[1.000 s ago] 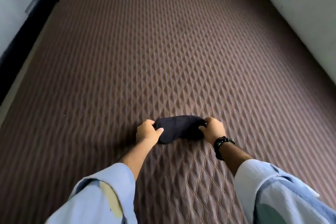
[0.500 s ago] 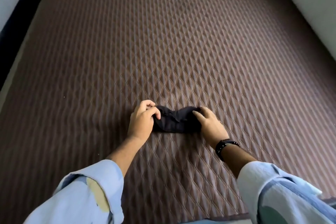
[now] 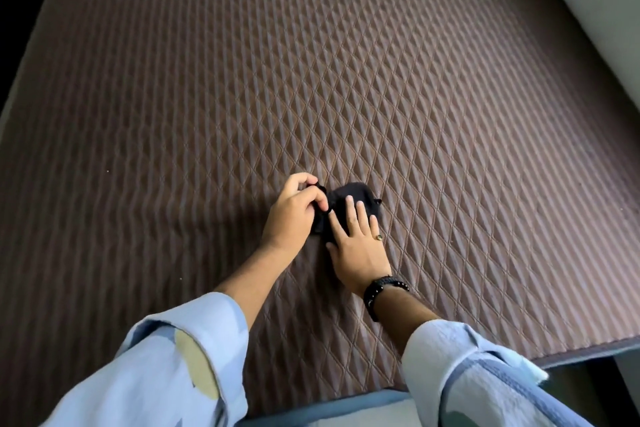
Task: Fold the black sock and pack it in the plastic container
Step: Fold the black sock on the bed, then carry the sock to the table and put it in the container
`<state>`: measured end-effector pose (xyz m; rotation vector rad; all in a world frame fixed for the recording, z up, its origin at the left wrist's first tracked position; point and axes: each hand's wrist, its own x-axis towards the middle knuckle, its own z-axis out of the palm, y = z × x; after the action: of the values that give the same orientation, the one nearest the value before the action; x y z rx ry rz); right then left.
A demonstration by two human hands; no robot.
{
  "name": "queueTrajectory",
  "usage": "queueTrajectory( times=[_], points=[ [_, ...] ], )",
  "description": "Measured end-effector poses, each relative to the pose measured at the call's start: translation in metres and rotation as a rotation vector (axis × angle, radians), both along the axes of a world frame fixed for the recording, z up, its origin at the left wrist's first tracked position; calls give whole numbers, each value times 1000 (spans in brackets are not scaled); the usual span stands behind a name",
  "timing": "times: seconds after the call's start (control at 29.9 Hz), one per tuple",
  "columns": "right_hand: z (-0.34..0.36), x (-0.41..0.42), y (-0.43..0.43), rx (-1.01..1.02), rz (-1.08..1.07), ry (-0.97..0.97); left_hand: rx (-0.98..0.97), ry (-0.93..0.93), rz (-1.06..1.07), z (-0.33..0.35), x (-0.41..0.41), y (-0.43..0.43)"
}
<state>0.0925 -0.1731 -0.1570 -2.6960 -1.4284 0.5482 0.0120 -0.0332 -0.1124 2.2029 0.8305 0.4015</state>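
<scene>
Since a moment ago our right hand (image 3: 360,246) slid onto the black sock (image 3: 356,199) | flat, open — pinning it | left hand (image 3: 296,211) pinches the end, folding over — quilted mattress (image 3: 346,80).

Brown quilted mattress (image 3: 381,87) with diamond stitching fills the scene. A pale wall (image 3: 595,0) borders its right side; a dark frame (image 3: 14,31) runs along its left edge. A grey-blue edge (image 3: 588,350) trims the near side.

We wear a loose pale blue shirt with darker blue and yellowish patches on the sleeves (image 3: 194,357), 1 black beaded bracelet (image 3: 382,288) and 1 ring (image 3: 379,237).
</scene>
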Motion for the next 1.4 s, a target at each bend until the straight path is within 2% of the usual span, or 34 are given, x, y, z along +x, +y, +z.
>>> queueTrajectory(
  times=[0.13, 0.2, 0.27, 0.37, 0.43, 0.5, 0.53, 0.6, 0.67, 0.77, 0.87, 0.94, 1.0, 1.1, 1.17, 1.27, 1.4],
  points=[
    [5, -6, -19, 41, -5, 114, -39, 41, -152, -1, 33, -21],
    [12, -1, -30, 166, 21, 187, -87, 113, -248, -3, 46, -29],
    [19, 7, -41, 352, -72, 167, -127, 113, -280, -6, 49, -34],
    [22, 24, -46, 625, -484, 130, -65, 20, -94, -12, 38, -39],
    [25, 35, -35, 729, -749, 240, -16, 177, 194, -16, 31, -44],
    [31, 47, -15, 664, -850, 457, -68, 402, 432, -17, 29, -48],
    [32, 52, -6, 581, -829, 518, -118, 453, 477, -17, 31, -50],
    [29, 61, 7, 367, -717, 499, -175, 459, 474, -18, 38, -53],
    [28, 70, 11, 241, -681, 493, -218, 455, 446, -19, 46, -57],
    [33, 73, 3, 334, -808, 590, -458, 416, 418, -16, 53, -60],
    [52, 61, -24, 598, -1056, 907, -892, 256, 390, 1, 51, -75],
    [71, 55, -48, 744, -1153, 1043, -1149, 153, 392, 19, 54, -93],
    [104, 53, -83, 816, -1182, 1086, -1244, 61, 354, 47, 64, -119],
    [157, 53, -142, 784, -1091, 1011, -1053, -4, 249, 98, 82, -162],
    [202, 51, -197, 787, -1050, 958, -967, -13, 88, 147, 87, -204],
    [276, 42, -287, 922, -1086, 888, -979, 11, -217, 221, 82, -279],
    [376, 3, -416, 969, -1026, 629, -897, 21, -551, 313, 58, -393]
  ],
)
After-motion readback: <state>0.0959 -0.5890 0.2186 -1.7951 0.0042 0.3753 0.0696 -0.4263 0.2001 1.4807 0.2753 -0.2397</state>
